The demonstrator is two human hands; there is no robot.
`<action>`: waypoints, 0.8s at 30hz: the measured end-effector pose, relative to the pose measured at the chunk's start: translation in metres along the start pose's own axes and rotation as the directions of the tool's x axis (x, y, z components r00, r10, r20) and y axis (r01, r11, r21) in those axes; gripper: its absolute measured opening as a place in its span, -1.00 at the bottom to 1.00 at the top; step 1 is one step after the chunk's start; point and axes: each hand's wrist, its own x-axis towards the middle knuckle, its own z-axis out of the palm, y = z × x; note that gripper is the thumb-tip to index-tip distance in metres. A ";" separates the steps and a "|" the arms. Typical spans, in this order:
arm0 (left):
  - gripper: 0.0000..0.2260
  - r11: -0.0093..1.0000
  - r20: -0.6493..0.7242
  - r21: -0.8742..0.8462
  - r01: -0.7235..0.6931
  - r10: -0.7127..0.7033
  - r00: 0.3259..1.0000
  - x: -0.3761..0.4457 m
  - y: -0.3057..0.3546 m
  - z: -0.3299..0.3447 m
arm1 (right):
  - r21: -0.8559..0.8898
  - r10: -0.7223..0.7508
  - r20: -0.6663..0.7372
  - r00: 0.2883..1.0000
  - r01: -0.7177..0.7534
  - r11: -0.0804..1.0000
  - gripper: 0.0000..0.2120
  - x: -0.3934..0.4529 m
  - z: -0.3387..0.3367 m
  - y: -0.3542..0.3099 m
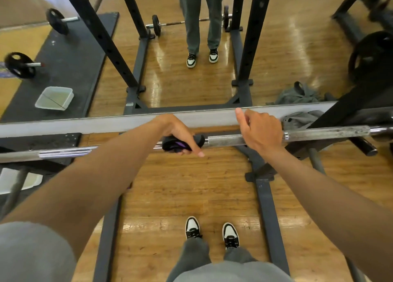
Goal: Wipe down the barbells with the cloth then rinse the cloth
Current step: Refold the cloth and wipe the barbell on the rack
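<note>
A long steel barbell [223,140] lies across a black rack at waist height, running left to right. My left hand [180,135] grips a dark cloth with a purple patch [176,146], which is wrapped around the bar near its middle. My right hand [262,130] rests on the bar just right of the cloth, fingers curled over it and thumb raised. A white tub of water [12,180] sits on the floor at the lower left, partly hidden by the bar.
A wall mirror with a grey ledge [106,126] stands right behind the bar and reflects the rack, my legs and the tub [54,97]. Black rack rails [269,218] flank my feet on the wood floor. A grey bag [302,119] lies at right.
</note>
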 end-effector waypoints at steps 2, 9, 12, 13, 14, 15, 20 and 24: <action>-0.57 1.000 0.028 0.000 -0.028 0.028 0.999 0.002 0.006 0.003 | -0.043 -0.016 0.030 0.999 0.018 0.999 -0.30 0.000 0.002 -0.002; -0.58 0.983 0.026 0.054 -0.175 0.174 0.984 0.036 0.074 0.001 | -0.027 0.103 0.144 0.984 -0.101 0.995 -0.30 0.002 -0.003 -0.021; -0.55 0.972 -0.045 0.140 -0.190 0.197 0.979 0.034 0.033 -0.010 | -0.011 0.074 0.228 0.971 -0.073 0.997 -0.25 0.005 0.000 -0.030; -0.57 0.974 -0.027 0.147 -0.174 0.180 0.983 0.033 0.019 -0.015 | -0.009 0.073 0.206 0.976 -0.073 0.997 -0.25 0.005 0.001 -0.030; -0.62 0.978 0.011 0.140 -0.156 0.156 0.988 0.028 0.009 -0.018 | -0.023 0.071 0.158 0.985 -0.068 0.997 -0.26 0.004 0.002 -0.028; -0.66 0.978 0.046 0.139 -0.154 0.149 0.988 0.024 0.004 -0.020 | -0.043 0.079 0.115 0.990 -0.074 0.996 -0.28 0.003 0.002 -0.028; -0.38 0.927 0.074 0.260 -0.270 0.260 0.963 0.025 0.036 -0.014 | -0.058 0.112 0.080 0.991 -0.107 0.993 -0.36 0.004 0.003 -0.030; -0.43 0.942 0.086 0.170 -0.290 0.279 0.956 0.034 0.032 -0.014 | -0.062 0.133 0.075 0.988 -0.129 0.990 -0.34 0.004 0.006 -0.030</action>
